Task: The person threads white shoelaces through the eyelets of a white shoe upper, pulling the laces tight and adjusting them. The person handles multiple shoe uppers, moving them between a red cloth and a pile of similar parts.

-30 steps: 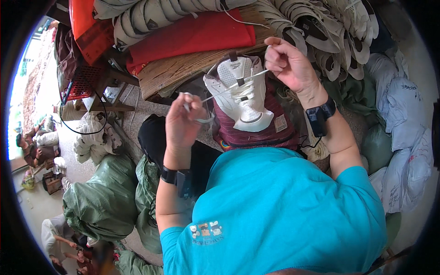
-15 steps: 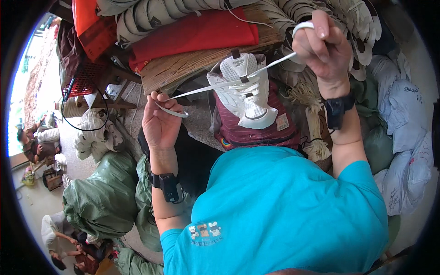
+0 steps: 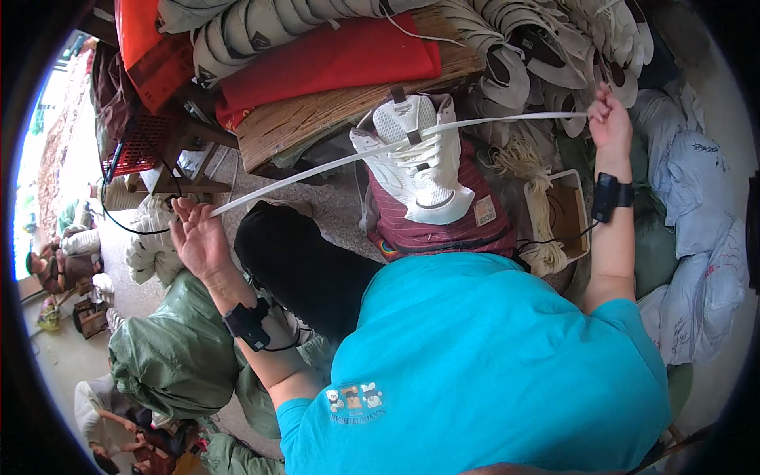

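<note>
A white shoe upper (image 3: 431, 170) without a sole rests on the maroon striped cloth (image 3: 408, 229) over my lap, its toe toward me. One long flat white shoelace (image 3: 317, 169) stretches across it, passing over the tongue and top eyelets. My left hand (image 3: 202, 237) pinches one end, out to the left beyond my dark-clothed knee. On the right, my right hand (image 3: 609, 123) grips the other end, beside the hanging shoe uppers. The lace looks pulled nearly straight between both hands. Lacing shows in the lower eyelets.
Ahead stands a wooden bench (image 3: 317, 119) with red cloth (image 3: 332, 75) and stacked shoe uppers (image 3: 277, 32). Bundled cream laces (image 3: 542, 214) hang beside a white bin (image 3: 571, 207). Green sacks (image 3: 178, 348) lie left, pale sacks (image 3: 701, 198) right. Other people (image 3: 111, 419) sit at far left.
Both hands have moved apart, left hand outward and nearer me, right hand outward and lower. The shoelace is now drawn out long between them; its loose loops at the hands are gone.
</note>
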`<state>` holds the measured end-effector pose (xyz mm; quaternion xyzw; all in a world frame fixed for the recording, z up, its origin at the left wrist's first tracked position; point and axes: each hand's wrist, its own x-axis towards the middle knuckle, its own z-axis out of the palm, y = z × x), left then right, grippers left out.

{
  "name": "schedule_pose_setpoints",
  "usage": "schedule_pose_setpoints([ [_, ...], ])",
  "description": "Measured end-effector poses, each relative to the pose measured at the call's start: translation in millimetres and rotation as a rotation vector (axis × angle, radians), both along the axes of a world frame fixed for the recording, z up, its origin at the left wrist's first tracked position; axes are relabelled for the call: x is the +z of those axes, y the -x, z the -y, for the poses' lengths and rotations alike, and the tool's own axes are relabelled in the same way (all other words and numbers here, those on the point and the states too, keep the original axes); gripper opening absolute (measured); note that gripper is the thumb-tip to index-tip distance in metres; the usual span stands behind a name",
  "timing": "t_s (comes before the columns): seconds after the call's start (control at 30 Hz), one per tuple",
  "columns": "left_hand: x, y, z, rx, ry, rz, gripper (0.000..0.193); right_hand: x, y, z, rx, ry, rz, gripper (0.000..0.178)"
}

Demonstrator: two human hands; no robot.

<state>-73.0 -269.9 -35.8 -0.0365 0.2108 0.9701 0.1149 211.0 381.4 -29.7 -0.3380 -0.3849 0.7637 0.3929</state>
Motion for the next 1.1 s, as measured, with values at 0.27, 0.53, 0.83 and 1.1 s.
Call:
schedule_pose_setpoints([
  [0.27,10,-45,-111,-0.151,0.692,-0.185,0.047,10,51,141,0.551,-0.397,0.331,0.039],
  [0.53,-5,-101,-199,-0.421,0.812,-0.243,0.017,8,82,193,0.824,-0.739,0.349,0.011],
  [0.83,-10,-109,-204,-0.507,0.925,-0.289,0.016,15,87,186,0.925,-0.907,0.489,0.016],
  [1.1,-4,-104,-207,-0.539,1.04,-0.297,0.016,39,96,195,0.85,-1.466,0.533,0.01],
])
